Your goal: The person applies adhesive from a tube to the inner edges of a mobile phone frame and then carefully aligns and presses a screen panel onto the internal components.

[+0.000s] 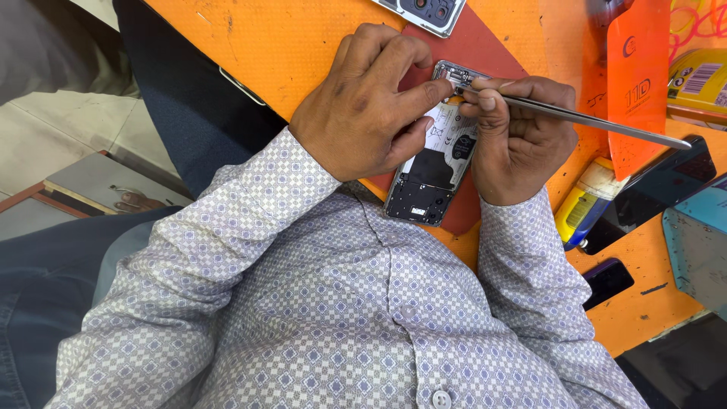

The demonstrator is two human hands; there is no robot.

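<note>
Patterned shirt [341,318] | opened phone [435,163] under both hands | left fingers [424,92] press it | right fingers [485,102] grip tweezers [591,120]

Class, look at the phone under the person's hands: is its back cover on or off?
Off. The phone lies face down on the red mat, its battery and internal parts exposed, while the right hand works tweezers at its top.
</note>
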